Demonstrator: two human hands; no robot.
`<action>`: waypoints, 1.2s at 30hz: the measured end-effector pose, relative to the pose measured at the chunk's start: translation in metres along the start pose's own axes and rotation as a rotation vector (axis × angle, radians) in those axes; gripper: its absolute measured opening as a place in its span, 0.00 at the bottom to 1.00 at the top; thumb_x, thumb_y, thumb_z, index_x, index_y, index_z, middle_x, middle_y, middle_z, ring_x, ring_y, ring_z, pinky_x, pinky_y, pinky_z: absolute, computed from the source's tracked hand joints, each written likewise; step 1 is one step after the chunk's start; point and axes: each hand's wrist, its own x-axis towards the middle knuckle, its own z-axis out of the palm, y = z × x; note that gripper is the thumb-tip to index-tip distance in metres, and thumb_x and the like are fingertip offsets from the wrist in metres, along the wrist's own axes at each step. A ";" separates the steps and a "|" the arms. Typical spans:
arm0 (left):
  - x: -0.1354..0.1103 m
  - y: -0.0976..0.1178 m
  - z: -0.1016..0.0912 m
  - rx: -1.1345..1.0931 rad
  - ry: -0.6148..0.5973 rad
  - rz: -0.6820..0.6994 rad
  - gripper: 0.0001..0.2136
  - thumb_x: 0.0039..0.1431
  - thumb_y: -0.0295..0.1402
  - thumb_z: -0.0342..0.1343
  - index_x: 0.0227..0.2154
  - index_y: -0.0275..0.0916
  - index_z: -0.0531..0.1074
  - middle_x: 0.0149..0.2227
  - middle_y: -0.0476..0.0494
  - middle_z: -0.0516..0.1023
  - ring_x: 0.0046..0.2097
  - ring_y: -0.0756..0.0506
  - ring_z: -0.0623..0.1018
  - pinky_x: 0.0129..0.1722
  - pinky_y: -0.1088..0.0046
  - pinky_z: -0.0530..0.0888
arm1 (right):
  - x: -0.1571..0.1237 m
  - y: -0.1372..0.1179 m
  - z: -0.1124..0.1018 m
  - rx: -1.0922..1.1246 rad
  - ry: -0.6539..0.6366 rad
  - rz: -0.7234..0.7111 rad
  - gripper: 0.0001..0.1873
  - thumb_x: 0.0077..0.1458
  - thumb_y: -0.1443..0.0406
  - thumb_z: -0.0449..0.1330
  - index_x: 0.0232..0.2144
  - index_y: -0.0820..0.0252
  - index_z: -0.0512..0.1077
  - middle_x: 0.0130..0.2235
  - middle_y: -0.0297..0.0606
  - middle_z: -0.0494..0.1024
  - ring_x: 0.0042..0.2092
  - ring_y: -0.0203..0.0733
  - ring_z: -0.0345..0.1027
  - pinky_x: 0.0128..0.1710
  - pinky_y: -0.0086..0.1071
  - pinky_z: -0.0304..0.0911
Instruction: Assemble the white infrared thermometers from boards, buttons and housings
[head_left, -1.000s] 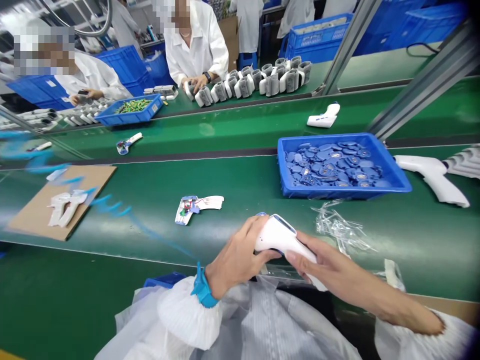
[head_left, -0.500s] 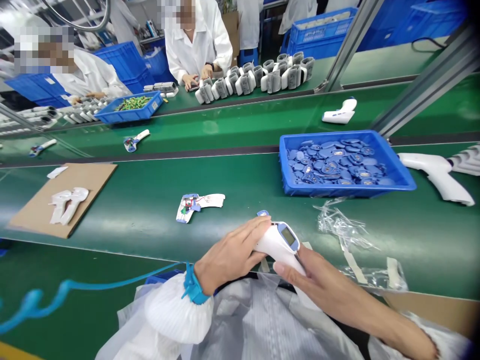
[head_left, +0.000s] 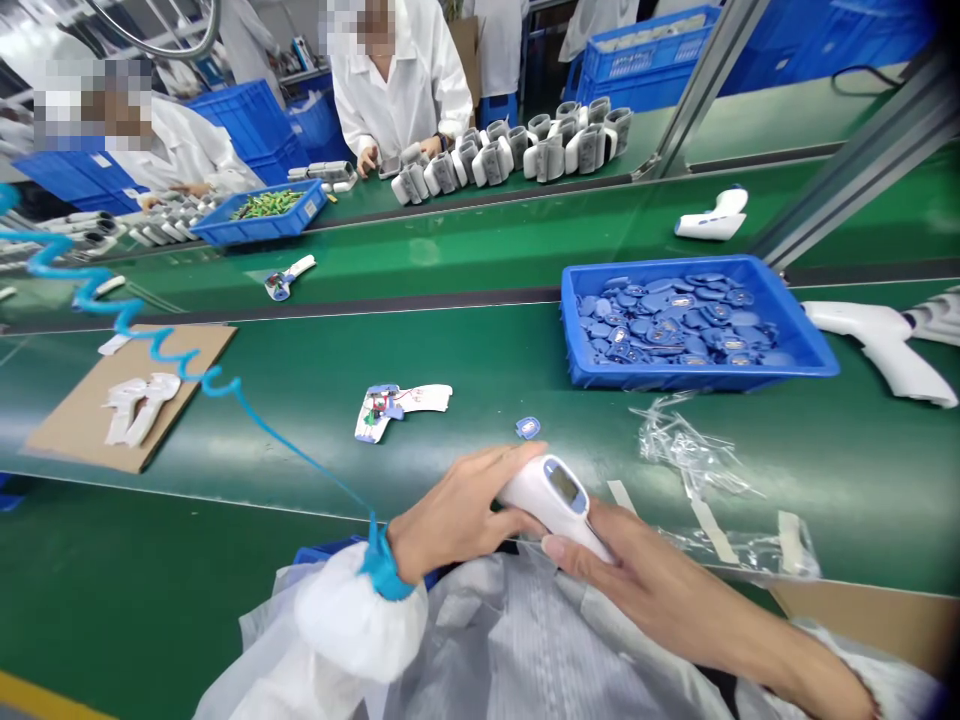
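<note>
A white handheld infrared thermometer (head_left: 541,497) with a blue-rimmed display is held in front of my body. My left hand (head_left: 469,510) is closed around its head end, thumb below and fingers on top. Lower down, my right hand (head_left: 626,560) grips the handle, the thumb lying along its near side. Just beyond them on the bench lies a small blue cover piece (head_left: 528,428). To the left of it rests an opened thermometer half (head_left: 401,405) with circuit board and wires showing.
A blue tray (head_left: 705,378) of blue cover pieces stands at right, a white thermometer shell (head_left: 885,345) beside it. Clear plastic strips (head_left: 686,450) lie nearer. Cardboard (head_left: 82,430) bears white shell parts (head_left: 141,405). A coiled blue cord (head_left: 277,435) runs from my left wrist. Co-workers sit across the conveyor.
The thermometer has tilted slightly in my hands, and the small blue cover piece shows fully. The cord has swung up over the bench. Items on the far conveyor have shifted right.
</note>
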 end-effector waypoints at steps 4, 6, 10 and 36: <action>0.009 0.017 -0.010 -0.053 0.053 -0.267 0.18 0.57 0.47 0.68 0.42 0.39 0.76 0.31 0.51 0.80 0.31 0.47 0.78 0.30 0.72 0.71 | 0.021 -0.009 -0.006 -0.034 0.355 -0.211 0.19 0.68 0.49 0.54 0.51 0.52 0.72 0.50 0.42 0.76 0.49 0.46 0.70 0.48 0.38 0.68; 0.014 0.024 -0.008 -0.076 0.143 -0.261 0.15 0.58 0.40 0.66 0.44 0.40 0.75 0.32 0.51 0.80 0.30 0.48 0.77 0.29 0.74 0.69 | 0.041 -0.023 -0.003 -0.034 0.553 -0.230 0.19 0.68 0.48 0.54 0.39 0.54 0.74 0.42 0.39 0.77 0.41 0.42 0.70 0.41 0.34 0.66; 0.023 0.027 0.005 -0.101 0.127 -0.144 0.10 0.59 0.31 0.59 0.44 0.39 0.73 0.37 0.45 0.82 0.32 0.44 0.80 0.30 0.71 0.71 | 0.076 -0.048 0.012 -0.278 0.845 -0.292 0.30 0.69 0.50 0.53 0.18 0.57 0.57 0.21 0.31 0.61 0.25 0.34 0.55 0.28 0.34 0.51; -0.008 0.003 -0.032 0.299 0.214 -0.178 0.12 0.64 0.38 0.62 0.46 0.41 0.71 0.41 0.45 0.81 0.42 0.40 0.81 0.40 0.65 0.75 | 0.105 -0.007 -0.143 -0.628 0.752 -0.082 0.10 0.63 0.62 0.61 0.36 0.59 0.82 0.37 0.42 0.84 0.37 0.46 0.76 0.43 0.39 0.65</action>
